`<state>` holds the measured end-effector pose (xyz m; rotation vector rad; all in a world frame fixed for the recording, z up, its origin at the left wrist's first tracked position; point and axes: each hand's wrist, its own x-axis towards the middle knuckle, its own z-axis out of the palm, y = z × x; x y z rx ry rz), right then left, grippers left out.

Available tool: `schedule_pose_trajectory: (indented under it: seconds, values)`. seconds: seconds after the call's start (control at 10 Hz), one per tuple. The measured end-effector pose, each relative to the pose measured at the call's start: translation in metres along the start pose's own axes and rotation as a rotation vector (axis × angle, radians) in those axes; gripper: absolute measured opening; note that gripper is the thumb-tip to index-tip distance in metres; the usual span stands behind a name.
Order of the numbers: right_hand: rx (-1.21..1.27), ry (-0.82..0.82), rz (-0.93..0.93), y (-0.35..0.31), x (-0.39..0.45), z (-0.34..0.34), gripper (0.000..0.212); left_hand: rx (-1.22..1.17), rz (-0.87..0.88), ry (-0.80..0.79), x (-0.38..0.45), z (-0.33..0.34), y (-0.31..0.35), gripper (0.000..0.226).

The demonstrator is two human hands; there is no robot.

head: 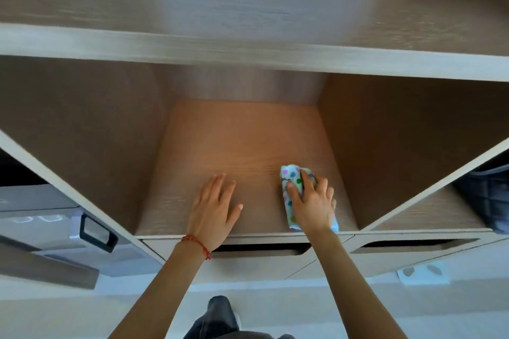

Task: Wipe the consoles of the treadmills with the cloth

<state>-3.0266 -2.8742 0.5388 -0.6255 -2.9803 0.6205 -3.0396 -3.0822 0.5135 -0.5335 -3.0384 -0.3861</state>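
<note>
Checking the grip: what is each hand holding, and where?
Right hand presses down on the middle of the cloth; left hand lies flat, holding nothing.

Wood-grain shelf unit (pixel 248 47), open cubby (pixel 242 140), drawers (pixel 261 259) below; pale floor (pixel 358 311), possibly tile.

Matt wood-grain shelf (pixel 242 146), soft dotted cloth (pixel 289 181)

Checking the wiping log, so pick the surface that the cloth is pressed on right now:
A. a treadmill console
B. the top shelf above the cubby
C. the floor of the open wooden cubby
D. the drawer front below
C: the right hand presses the spotted cloth flat on the cubby floor, while the left hand rests open beside it.
</note>
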Motion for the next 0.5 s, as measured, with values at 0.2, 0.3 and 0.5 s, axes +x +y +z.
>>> schedule_pose_trajectory:
  seconds: [0.2, 0.3, 0.5]
  values:
    - [-0.118, 0.01, -0.01, 0.0, -0.002, 0.006, 0.058, 0.022, 0.004, -0.015, 0.001, 0.009, -0.006, 0.071]
    - [-0.167, -0.001, -0.029, 0.002, 0.0, 0.009, 0.06, 0.033, 0.01, -0.011, 0.0, 0.014, -0.006, 0.059]
    - [-0.074, 0.005, -0.085, 0.005, -0.012, 0.001, 0.062, 0.009, 0.045, 0.067, -0.008, 0.01, 0.002, 0.064]
